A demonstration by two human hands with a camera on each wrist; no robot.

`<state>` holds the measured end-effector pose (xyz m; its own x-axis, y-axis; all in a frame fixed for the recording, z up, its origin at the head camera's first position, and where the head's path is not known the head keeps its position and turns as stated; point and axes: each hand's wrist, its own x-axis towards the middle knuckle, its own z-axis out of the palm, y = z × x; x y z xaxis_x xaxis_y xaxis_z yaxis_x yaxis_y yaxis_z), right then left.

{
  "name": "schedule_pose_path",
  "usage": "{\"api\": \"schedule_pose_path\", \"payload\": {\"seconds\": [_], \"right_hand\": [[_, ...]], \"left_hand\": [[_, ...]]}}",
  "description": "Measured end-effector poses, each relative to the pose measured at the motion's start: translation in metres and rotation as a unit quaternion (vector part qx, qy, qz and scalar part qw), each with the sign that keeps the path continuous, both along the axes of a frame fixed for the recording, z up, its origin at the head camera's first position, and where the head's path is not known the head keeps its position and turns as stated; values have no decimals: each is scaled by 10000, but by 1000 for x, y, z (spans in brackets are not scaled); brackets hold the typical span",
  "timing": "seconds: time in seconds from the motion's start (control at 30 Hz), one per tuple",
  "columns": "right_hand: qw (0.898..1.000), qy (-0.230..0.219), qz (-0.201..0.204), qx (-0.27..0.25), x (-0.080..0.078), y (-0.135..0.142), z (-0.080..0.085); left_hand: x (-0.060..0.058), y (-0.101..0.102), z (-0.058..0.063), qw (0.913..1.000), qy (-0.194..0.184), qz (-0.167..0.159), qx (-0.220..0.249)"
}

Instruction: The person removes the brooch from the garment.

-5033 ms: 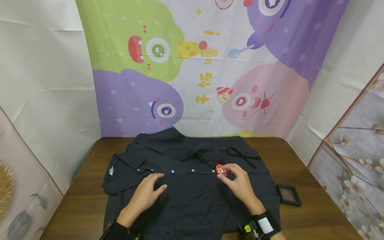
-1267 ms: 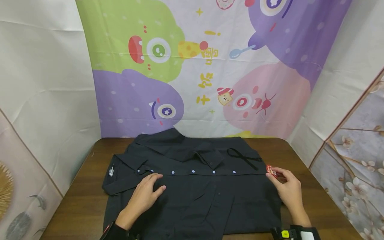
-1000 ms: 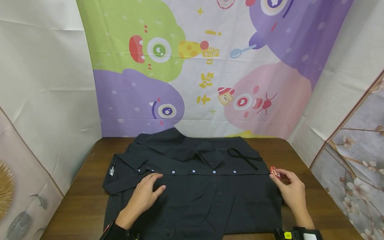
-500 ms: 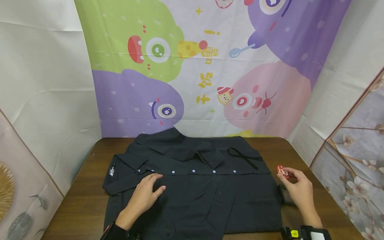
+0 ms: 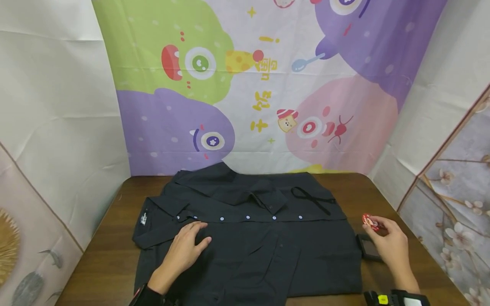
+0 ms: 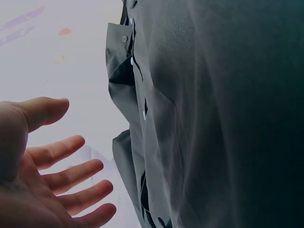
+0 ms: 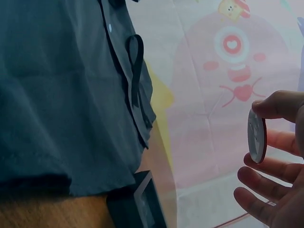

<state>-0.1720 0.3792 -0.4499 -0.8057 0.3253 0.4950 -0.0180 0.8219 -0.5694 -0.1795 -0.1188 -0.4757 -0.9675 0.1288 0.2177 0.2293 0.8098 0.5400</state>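
A black button-up shirt (image 5: 252, 255) lies spread on the wooden table, its row of pale buttons running across it. My right hand (image 5: 394, 244) pinches a small round red badge (image 5: 370, 222) between thumb and fingers, to the right of the shirt. In the right wrist view the badge (image 7: 257, 136) stands nearly edge-on, its pale back showing. My left hand (image 5: 185, 246) has its fingers loosely extended over the left part of the shirt and holds nothing. The left wrist view shows that hand (image 6: 57, 175) with fingers spread beside the dark cloth.
A small black case (image 5: 370, 248) with a window sits at the shirt's right edge, partly behind my right hand. A thin black strap (image 5: 311, 199) lies looped on the shirt. Behind the table (image 5: 103, 250) hangs a cartoon-printed cloth (image 5: 245, 157).
My right hand has carried the badge rightward, from beside the shirt's buttons to past its right edge. The black case, hidden a second ago, shows again. My left hand has stayed in place.
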Motion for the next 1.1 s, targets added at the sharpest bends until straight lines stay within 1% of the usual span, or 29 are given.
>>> {"api": "schedule_pose_path", "payload": {"seconds": [0.23,0.37,0.6,0.83,0.97,1.1], "right_hand": [[9995,-264,-157,17,1,5,-4],[9982,-528,-270,-61,1,7,-8],[9965,-801,-220,-37,6,14,-15],[9917,-1229,-383,-42,11,21,-26],[9910,-1284,-390,-22,13,22,-31],[9900,-1340,-419,-118,14,21,-32]], "left_hand": [[-2,0,0,10000,72,3,-10],[-2,0,1,9999,111,-1,-12],[-1,0,2,10000,67,-8,-50],[0,0,-1,10000,72,19,-36],[1,0,-1,10000,32,32,-12],[2,0,-1,10000,23,28,-3]]}}
